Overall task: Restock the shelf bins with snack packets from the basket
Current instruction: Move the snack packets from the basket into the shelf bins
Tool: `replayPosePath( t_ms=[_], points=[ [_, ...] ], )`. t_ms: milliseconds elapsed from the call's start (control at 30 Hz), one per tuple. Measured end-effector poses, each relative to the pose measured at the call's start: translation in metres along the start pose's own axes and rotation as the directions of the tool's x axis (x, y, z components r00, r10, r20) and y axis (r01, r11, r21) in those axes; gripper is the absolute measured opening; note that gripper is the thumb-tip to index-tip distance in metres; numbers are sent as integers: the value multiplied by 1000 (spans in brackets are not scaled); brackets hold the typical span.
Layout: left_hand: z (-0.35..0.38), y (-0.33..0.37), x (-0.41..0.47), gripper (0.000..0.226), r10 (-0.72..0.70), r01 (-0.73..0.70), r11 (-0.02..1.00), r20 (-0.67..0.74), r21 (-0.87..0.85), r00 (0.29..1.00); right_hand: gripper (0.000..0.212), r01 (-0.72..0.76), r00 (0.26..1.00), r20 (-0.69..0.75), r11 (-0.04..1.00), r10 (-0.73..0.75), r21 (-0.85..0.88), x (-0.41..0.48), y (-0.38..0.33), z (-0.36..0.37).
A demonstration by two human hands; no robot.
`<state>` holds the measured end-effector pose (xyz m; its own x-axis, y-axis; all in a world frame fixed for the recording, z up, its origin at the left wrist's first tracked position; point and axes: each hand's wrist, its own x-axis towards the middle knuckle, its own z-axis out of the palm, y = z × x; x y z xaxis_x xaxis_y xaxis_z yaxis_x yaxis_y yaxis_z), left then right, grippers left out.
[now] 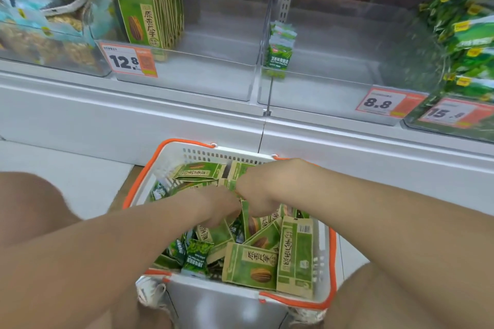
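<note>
- Basket [203,153] sits on the floor below the shelf, with sunflower-seed packets [251,266] heaped inside, their long axes mixed.
- Right hand [256,189] is mid-basket, fingers curled on those packets.
- Left hand [213,208] is alongside and blurred; its grip cannot be told.
- Half-stocked bin [200,80] is above the basket, path unobstructed.
- Pea packets [196,256] are mixed in.

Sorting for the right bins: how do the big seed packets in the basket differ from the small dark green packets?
The seed packets are larger and flat; the small green packets are puffy. The seed packets are tan paper with a pale green panel; the small green packets are glossy dark green. Both lie jumbled in the basket.
</note>
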<state>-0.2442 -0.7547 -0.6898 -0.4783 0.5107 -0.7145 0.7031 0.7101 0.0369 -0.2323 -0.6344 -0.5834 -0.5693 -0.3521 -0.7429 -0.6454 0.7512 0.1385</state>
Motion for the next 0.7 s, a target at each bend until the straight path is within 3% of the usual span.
replayPosePath(
  t_ms=[133,267,333,433,500,533,600,667,700],
  points=[
    [0,-2,3,42,15,-12,995,-31,96,999,34,4,1000,-11,1000,-4,4,-2,0,-5],
    [-16,-8,-4,27,-28,29,1000,-106,8,994,33,14,1000,-5,999,-14,32,-7,5,-14],
    [-27,-18,-6,9,-106,77,987,-203,-143,973,28,-20,998,-52,998,23,57,-7,11,-17],
    [-48,-36,-13,33,-225,67,888,-305,-455,925,11,-64,965,-247,991,91,117,-15,24,-24],
    [-61,-44,-21,26,-277,-2,801,-374,-598,885,12,-98,909,-384,978,163,184,-21,33,-30],
    [-66,-48,-24,23,-311,-54,719,-390,-693,867,13,-114,874,-444,971,199,210,-23,37,-33],
    [-77,-51,-31,21,-384,-166,411,-335,-896,861,25,-158,796,-537,952,280,262,-21,45,-35],
    [-89,-51,-43,15,-355,-237,85,-252,-968,900,47,-177,696,-624,927,356,332,-17,51,-36],
    [-94,-50,-50,11,-335,-260,-22,-238,-965,912,54,-156,636,-663,908,394,390,-16,53,-36]
  ],
)
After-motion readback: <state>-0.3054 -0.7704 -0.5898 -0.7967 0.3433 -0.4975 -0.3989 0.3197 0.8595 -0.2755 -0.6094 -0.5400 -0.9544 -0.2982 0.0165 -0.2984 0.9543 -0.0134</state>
